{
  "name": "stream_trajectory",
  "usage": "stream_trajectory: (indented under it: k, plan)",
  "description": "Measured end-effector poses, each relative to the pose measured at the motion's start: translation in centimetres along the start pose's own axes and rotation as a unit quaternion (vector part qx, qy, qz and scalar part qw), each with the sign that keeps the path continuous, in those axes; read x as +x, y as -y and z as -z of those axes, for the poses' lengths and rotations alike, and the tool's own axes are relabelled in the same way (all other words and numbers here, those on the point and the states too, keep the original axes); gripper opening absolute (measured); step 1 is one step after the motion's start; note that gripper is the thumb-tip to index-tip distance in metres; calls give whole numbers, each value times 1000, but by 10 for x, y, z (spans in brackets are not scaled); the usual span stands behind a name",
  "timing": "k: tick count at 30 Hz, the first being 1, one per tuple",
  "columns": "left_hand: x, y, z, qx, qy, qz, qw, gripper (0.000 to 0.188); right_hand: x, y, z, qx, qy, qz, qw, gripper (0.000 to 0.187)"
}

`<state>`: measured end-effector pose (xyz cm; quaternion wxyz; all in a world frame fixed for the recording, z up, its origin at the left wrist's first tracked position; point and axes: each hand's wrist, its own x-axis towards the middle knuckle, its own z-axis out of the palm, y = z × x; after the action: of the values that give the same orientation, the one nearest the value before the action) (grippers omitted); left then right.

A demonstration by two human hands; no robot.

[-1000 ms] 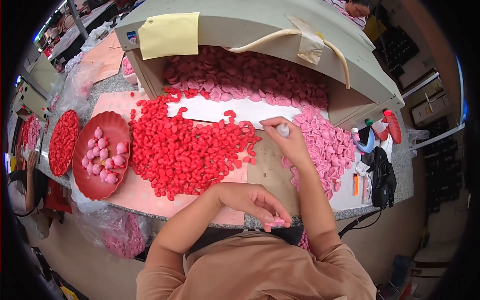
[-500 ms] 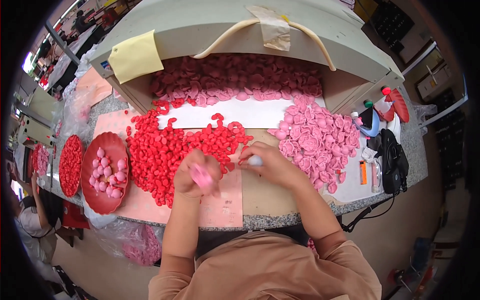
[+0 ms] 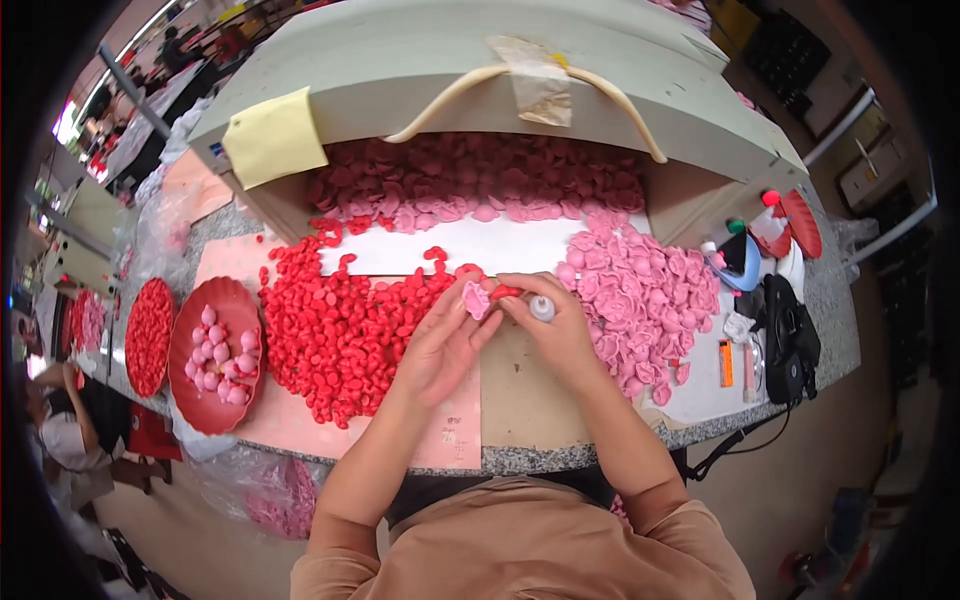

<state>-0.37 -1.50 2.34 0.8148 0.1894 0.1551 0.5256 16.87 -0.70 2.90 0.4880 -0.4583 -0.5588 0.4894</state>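
Between the fingertips of my left hand (image 3: 440, 350) sits a pink ruffled-edged piece (image 3: 476, 299), its hollow side turned up. My right hand (image 3: 562, 335) pinches a small red curved piece (image 3: 505, 292) right beside it; whether the two pieces touch is hard to make out. The same right hand also keeps a small whitish squeeze bottle (image 3: 542, 308) in its curled fingers. Left of my hands spreads a heap of red curved pieces (image 3: 335, 350). On the right lies a pile of pink ruffled pieces (image 3: 640, 300).
A pale cabinet (image 3: 420, 90) overhangs more pink pieces (image 3: 480, 180). At left, a red scalloped dish (image 3: 190, 405) holds pink balls, next to a tray of red pieces (image 3: 150, 340). An orange lighter (image 3: 725, 363) and a black bag (image 3: 790, 345) lie right. Another person (image 3: 75, 420) sits far left.
My left hand has moved right and away from me, bringing the pink piece up to the red piece. My right hand has shifted slightly right and turned, so the bottle shows more.
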Motion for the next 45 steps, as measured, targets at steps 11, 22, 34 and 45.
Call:
stream_trajectory:
  k: [11, 22, 34, 45]
  plan:
    - [1, 11, 0, 10, -6, 15, 1000, 41, 4, -1, -5, 188, -30, -149, 970, 27]
    - [-2, 19, -1, 72, 4, -6, 997, 38, -2, -2, 8, 369, 48, -240, 897, 35]
    - [13, 7, 14, 98, -6, -30, 995, 43, 7, 10, 3, 220, -8, -198, 955, 41]
    - [0, 6, 17, 159, -33, -53, 985, 41, 2, -4, -8, 212, 44, -170, 961, 38]
